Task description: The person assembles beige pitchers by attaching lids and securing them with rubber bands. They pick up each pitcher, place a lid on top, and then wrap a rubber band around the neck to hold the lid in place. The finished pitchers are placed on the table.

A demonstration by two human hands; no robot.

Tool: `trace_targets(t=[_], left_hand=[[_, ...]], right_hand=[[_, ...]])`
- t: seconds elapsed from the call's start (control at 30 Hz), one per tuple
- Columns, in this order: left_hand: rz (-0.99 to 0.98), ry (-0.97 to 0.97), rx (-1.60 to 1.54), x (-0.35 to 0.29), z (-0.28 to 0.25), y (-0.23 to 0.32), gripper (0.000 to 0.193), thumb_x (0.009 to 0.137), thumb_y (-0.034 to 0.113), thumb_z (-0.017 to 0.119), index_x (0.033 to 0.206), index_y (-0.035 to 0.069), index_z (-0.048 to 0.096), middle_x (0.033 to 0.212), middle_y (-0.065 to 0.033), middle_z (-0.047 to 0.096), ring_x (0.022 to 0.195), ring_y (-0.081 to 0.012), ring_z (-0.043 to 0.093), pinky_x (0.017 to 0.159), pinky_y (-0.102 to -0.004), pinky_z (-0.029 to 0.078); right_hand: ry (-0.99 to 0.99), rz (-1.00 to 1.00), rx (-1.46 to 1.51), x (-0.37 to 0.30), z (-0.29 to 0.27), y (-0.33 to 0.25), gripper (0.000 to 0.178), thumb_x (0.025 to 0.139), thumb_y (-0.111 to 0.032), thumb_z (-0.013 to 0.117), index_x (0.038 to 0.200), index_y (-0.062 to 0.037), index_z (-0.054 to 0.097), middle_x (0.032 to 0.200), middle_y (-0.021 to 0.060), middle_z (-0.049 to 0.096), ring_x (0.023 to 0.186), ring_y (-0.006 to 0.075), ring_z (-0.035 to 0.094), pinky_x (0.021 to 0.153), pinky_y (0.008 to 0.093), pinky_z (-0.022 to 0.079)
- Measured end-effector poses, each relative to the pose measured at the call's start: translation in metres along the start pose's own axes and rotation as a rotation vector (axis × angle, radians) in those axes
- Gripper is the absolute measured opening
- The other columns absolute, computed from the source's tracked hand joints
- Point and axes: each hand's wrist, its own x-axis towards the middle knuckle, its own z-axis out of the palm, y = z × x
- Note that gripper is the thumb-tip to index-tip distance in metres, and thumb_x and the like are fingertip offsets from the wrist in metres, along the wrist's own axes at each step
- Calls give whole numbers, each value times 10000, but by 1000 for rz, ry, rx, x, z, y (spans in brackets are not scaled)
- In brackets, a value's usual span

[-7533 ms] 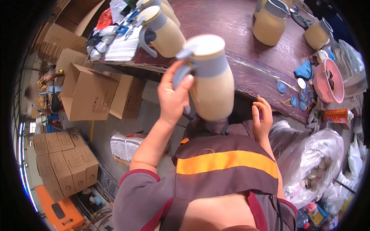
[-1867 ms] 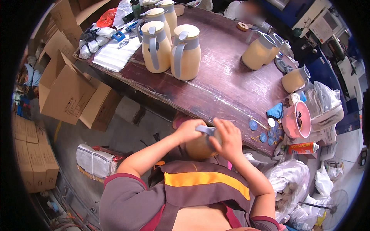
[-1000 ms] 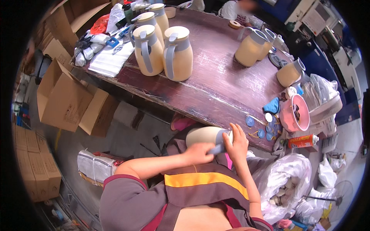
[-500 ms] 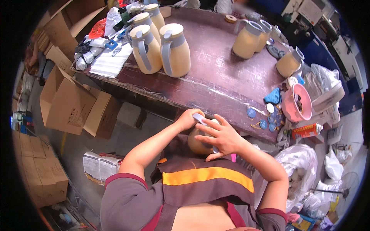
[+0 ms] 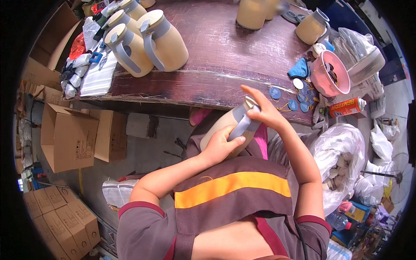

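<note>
Left hand (image 5: 222,144) curls closed round the grey handle (image 5: 241,126) of a tilted beige jug (image 5: 220,125) in front of the body; right hand (image 5: 269,113) is half open at its lid (image 5: 250,103), thumb touching, forefinger (image 5: 253,92) stretched past. Beyond the left hand, lidded jugs (image 5: 170,47) stand on the tabletop (image 5: 216,60). Right of the hands, a pink basin (image 5: 320,80) contains small dark items (image 5: 333,76); nearer, a plastic bag (image 5: 356,141) holds pale pieces (image 5: 341,173).

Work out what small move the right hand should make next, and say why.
Probably curl the right hand further around the lid of the tilted jug. The left hand grips the jug's handle, which should steady it, while one of the right hand's fingers sticks out past the lid, so its hold there looks light.
</note>
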Motion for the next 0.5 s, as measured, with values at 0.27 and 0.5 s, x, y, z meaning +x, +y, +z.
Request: trace_targets(t=[0.27,0.5], left_hand=[[-102,153,-405,4,-15,1,162,914,198,595,964,72,508,738,-3,507,642,-99,504,628,-267,441],[92,170,76,3,-23,-7,572,1009,492,321,1131,5,596,898,-51,629,814,-114,563,786,-263,439]], right_hand=[[360,235,-1081,-45,13,101,708,860,-481,588,1395,-52,415,1428,181,420,1354,308,361,1113,428,252],[527,-38,-702,-64,28,90,150,819,-84,658,969,-101,663,990,56,666,976,226,623,849,348,456]])
